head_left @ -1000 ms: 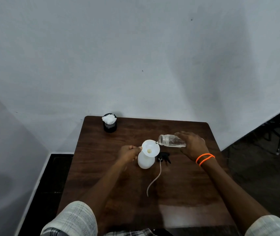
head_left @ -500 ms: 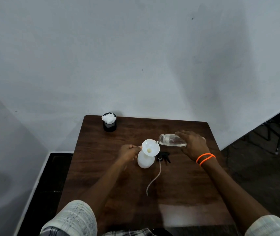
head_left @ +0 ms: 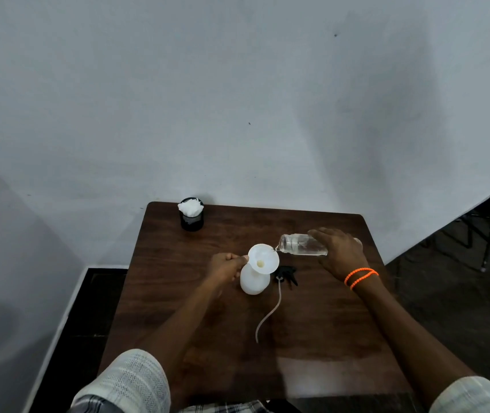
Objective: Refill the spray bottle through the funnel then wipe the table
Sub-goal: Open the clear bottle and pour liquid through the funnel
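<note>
Our right hand (head_left: 340, 253) is wrapped around a clear bottle (head_left: 303, 249) and holds it tipped on its side, and our left hand (head_left: 226, 268) pinches the rim of the white funnel (head_left: 264, 259) with curled fingers.

The biggest thing we see is the dark brown table (head_left: 312, 338). It stands against a pale wall (head_left: 237, 99). Our two arms reach out over it.

The white spray bottle (head_left: 254, 281) stands upright near the middle of the table. The funnel sits in its neck. The mouth of the clear bottle is right at the funnel's right edge, and a thin bit of water shows there. There is water left inside the clear bottle.

At the far left corner of the table stands a black cup (head_left: 191, 222) with a white cloth (head_left: 190, 207) stuffed in its top (it may be paper, we cannot tell).

Just right of the spray bottle lies the black spray head (head_left: 287, 274). Its thin tube (head_left: 269, 314) trails toward us across the table.

Two orange bands (head_left: 361, 277) sit on our right wrist.
</note>
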`<state>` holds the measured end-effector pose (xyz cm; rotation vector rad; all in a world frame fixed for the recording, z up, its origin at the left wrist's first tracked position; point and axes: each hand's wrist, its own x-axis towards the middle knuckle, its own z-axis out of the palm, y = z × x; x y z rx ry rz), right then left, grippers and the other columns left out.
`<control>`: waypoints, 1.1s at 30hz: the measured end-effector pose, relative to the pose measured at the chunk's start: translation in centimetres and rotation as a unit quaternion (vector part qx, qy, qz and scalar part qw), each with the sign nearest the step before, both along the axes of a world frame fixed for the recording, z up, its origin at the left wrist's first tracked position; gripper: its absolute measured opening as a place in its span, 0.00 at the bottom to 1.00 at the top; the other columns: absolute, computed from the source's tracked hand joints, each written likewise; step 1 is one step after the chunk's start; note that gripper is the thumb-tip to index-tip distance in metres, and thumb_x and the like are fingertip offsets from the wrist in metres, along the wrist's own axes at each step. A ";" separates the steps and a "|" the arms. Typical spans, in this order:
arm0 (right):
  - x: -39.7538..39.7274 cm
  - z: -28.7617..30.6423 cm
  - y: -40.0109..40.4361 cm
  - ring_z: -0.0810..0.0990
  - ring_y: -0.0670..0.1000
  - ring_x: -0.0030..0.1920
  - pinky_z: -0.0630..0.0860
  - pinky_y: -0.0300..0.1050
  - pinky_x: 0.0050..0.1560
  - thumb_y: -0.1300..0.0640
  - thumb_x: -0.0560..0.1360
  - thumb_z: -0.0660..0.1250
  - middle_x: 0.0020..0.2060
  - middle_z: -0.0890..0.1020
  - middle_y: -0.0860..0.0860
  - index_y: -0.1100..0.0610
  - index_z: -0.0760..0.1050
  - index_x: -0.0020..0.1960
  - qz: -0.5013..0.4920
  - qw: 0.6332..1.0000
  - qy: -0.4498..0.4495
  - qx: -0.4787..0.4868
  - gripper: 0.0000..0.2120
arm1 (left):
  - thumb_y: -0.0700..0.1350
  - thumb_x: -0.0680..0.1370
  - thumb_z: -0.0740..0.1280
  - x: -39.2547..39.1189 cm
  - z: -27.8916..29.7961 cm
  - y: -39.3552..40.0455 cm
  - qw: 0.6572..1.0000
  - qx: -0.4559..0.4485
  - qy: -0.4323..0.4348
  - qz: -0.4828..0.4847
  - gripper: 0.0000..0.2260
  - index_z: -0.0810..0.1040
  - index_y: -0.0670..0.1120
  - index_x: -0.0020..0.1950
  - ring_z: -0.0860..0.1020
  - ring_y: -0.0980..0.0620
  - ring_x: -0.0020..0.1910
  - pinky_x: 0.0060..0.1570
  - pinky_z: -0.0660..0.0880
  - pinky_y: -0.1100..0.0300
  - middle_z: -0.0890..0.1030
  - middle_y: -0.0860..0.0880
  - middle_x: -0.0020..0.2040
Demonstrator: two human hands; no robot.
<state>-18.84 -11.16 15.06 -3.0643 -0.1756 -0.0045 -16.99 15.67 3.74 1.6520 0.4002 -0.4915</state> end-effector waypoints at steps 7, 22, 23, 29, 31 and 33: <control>-0.1 0.3 -0.1 0.78 0.56 0.64 0.74 0.50 0.59 0.61 0.69 0.76 0.65 0.81 0.52 0.51 0.78 0.68 0.001 1.000 -0.014 -0.003 0.28 | 0.48 0.78 0.74 -0.1 0.0 -0.1 1.000 -0.001 -0.003 -0.002 0.12 0.79 0.44 0.37 0.71 0.60 0.21 0.22 0.67 0.68 0.78 0.48 0.30; 0.1 -0.1 -0.8 0.78 0.56 0.66 0.74 0.50 0.62 0.60 0.67 0.76 0.66 0.80 0.53 0.49 0.77 0.68 -0.006 1.000 -0.017 0.003 0.30 | 0.47 0.78 0.74 -0.3 -0.2 -0.4 1.000 0.000 0.000 0.017 0.12 0.80 0.43 0.37 0.70 0.60 0.20 0.21 0.67 0.67 0.77 0.48 0.29; 0.1 -0.2 -0.9 0.78 0.56 0.65 0.74 0.50 0.63 0.60 0.67 0.76 0.66 0.80 0.53 0.48 0.77 0.68 -0.005 1.000 -0.017 0.004 0.31 | 0.47 0.78 0.74 -0.3 -0.2 -0.4 1.000 -0.002 0.000 0.017 0.12 0.80 0.43 0.38 0.70 0.60 0.20 0.21 0.67 0.67 0.77 0.48 0.29; 0.3 -0.3 -1.2 0.80 0.58 0.63 0.75 0.52 0.61 0.62 0.64 0.78 0.63 0.82 0.54 0.51 0.78 0.67 0.001 0.999 -0.030 0.014 0.31 | 0.48 0.78 0.74 -0.3 -0.3 -0.6 1.000 0.001 0.001 0.017 0.12 0.80 0.43 0.37 0.70 0.59 0.21 0.22 0.67 0.67 0.78 0.47 0.29; 0.2 -0.2 -1.1 0.81 0.58 0.61 0.76 0.51 0.59 0.62 0.64 0.78 0.61 0.83 0.54 0.52 0.79 0.66 0.003 0.999 -0.037 0.017 0.30 | 0.48 0.77 0.74 -0.2 -0.3 -0.7 1.000 0.004 0.000 0.021 0.12 0.80 0.44 0.37 0.71 0.58 0.21 0.21 0.67 0.67 0.78 0.47 0.29; 0.2 -0.1 -1.1 0.81 0.58 0.60 0.76 0.51 0.58 0.62 0.64 0.78 0.61 0.83 0.54 0.52 0.80 0.66 0.006 0.999 -0.041 0.014 0.30 | 0.47 0.78 0.74 -0.2 -0.2 -0.7 1.000 -0.001 0.004 0.023 0.12 0.80 0.43 0.37 0.71 0.58 0.22 0.21 0.67 0.67 0.78 0.47 0.29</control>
